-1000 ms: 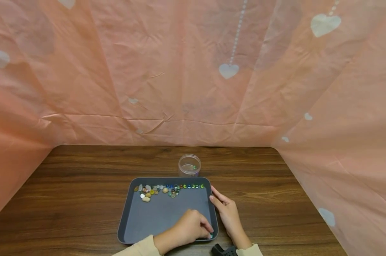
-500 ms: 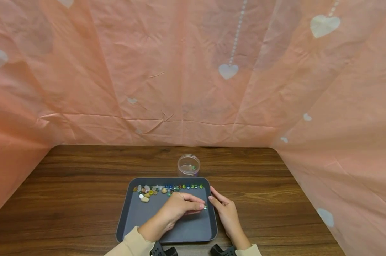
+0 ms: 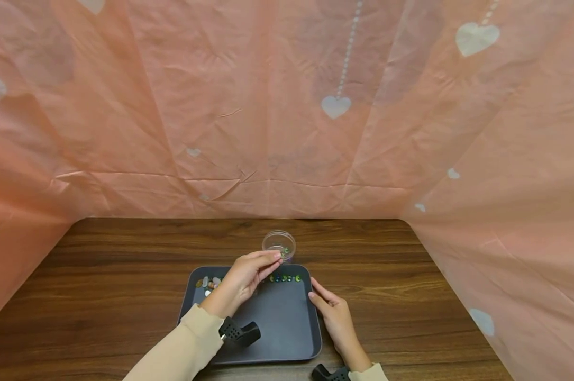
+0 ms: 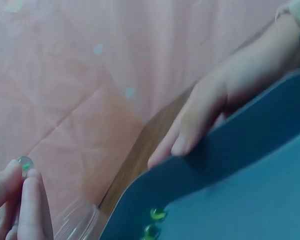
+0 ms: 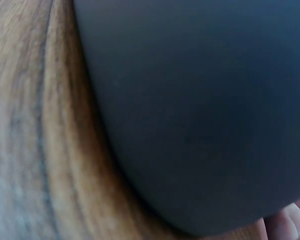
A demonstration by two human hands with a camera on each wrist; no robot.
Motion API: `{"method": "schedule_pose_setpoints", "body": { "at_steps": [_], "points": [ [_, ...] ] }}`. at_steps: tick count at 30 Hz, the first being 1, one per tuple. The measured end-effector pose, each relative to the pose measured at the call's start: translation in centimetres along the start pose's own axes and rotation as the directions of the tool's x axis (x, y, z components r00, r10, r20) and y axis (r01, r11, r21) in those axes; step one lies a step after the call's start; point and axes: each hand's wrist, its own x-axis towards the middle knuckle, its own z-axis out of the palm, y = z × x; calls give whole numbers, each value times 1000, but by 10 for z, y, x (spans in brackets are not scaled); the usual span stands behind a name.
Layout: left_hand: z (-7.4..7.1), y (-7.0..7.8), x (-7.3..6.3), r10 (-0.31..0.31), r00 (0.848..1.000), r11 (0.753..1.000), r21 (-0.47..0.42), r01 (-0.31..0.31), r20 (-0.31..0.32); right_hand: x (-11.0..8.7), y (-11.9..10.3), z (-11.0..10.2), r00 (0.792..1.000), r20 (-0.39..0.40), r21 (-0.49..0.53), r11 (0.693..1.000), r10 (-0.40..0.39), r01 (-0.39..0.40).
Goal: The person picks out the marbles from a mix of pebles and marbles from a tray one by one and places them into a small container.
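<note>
My left hand (image 3: 244,275) reaches across the tray and pinches a clear glass marble (image 4: 25,164) with green inside between thumb and fingertips. Its fingertips are right at the near rim of a round clear plastic jar (image 3: 279,239), which has a few green marbles in it. My right hand (image 3: 336,317) holds the right side of the dark grey tray (image 3: 287,333), thumb at the rim and fingers along the outer wall. Along the tray's far side runs a row of glass marbles (image 3: 287,278); my left hand hides part of it.
Pebbles and polished stones (image 3: 206,283) lie in the tray's far left corner, partly covered by my left arm. The wooden table (image 3: 101,286) extends around the tray. A pink cloth (image 3: 267,106) with white hearts hangs behind and at both sides.
My left hand has picked the marble up from the tray's near right corner and carried it up and away to the jar. The right hand has stayed at the tray's side.
</note>
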Motion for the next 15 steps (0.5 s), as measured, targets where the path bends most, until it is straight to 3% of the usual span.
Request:
{"method": "schedule_pose_setpoints", "body": {
  "at_steps": [2,4,6,7,10,14,15],
  "points": [
    [1,3,6,35,998,998,60,-32,-52,0,0,0,1000,-2,-5,1000,-2,2],
    [2,7,11,86,991,982,175,-67,-106,0,1,0,1000,-4,-13,1000,-4,4],
    [4,10,16,165,976,941,318,-113,-142,0,1,0,1000,-5,-14,1000,-5,5],
    [5,12,18,208,966,909,396,-132,-155,0,1,0,1000,-5,-17,1000,-6,5],
    [6,15,24,356,924,752,630,-195,-139,0,2,1,1000,-5,-21,1000,-7,7],
    [5,14,29,508,861,482,838,-254,-31,0,2,2,1000,-5,-26,1000,-7,7],
    [5,13,29,524,852,428,865,-263,0,0,1,3,1000,-4,-25,1000,-7,7]
  ]
}}
